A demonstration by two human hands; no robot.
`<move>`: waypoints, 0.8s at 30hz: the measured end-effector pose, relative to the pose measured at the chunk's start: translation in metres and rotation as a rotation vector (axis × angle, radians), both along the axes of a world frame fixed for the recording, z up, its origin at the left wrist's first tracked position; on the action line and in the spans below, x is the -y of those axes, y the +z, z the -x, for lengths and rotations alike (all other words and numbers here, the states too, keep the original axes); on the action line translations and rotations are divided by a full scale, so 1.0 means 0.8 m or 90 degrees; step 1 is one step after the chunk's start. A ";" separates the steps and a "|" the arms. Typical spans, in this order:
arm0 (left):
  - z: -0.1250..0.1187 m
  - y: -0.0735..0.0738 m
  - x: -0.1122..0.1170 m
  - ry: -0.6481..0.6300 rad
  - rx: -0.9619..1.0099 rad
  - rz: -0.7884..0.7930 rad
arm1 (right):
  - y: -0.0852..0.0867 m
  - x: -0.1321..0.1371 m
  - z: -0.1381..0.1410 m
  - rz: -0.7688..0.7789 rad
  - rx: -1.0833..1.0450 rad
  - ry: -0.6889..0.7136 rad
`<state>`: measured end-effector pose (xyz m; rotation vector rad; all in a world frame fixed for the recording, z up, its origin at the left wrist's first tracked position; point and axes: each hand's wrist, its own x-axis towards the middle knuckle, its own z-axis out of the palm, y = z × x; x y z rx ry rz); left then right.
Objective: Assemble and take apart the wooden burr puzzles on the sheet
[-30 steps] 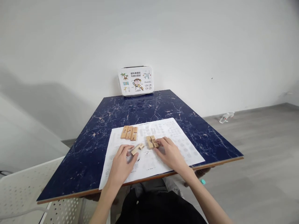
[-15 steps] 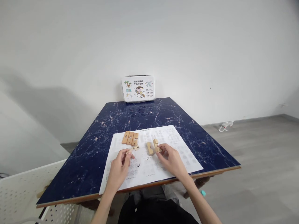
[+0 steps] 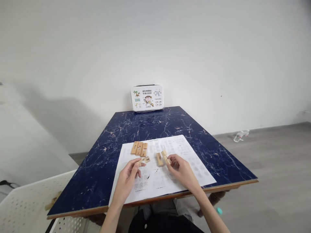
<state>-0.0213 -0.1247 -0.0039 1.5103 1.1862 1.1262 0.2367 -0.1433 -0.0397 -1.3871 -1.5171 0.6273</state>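
Observation:
My left hand (image 3: pixel 131 171) pinches a small notched wooden puzzle piece (image 3: pixel 146 159) marked with a "3", lifted over the printed sheet (image 3: pixel 155 184). In my right hand (image 3: pixel 179 168) the fingers close on another wooden puzzle piece (image 3: pixel 165 156), which leans at an angle. Just left of that one, a notched wooden block (image 3: pixel 159 159) rests on the paper, very near or touching it. Three flat wooden pieces (image 3: pixel 139 149) with cut-outs lie side by side at the sheet's upper left.
The paper covers the near part of a dark blue marble-patterned table (image 3: pixel 97 181). A white cartoon-printed case (image 3: pixel 147 98) leans on the wall at the far edge. A white perforated basket (image 3: pixel 24 207) stands at left; a clear plastic bottle (image 3: pixel 241 136) lies on the floor.
The view has shifted slightly. My left hand has turned the piece marked "3" so more of it shows. My right hand's piece has tilted away from the block at its left.

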 end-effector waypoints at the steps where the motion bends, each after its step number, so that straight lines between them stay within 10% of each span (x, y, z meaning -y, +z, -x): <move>1: 0.002 0.000 -0.001 0.011 0.046 0.021 | 0.000 0.000 0.001 0.001 -0.001 0.003; 10: -0.011 0.021 0.012 0.067 0.547 0.298 | 0.001 0.000 0.000 -0.002 -0.004 0.010; 24: -0.049 0.006 -0.001 -0.021 0.467 0.318 | 0.026 0.018 0.014 0.001 -0.190 0.075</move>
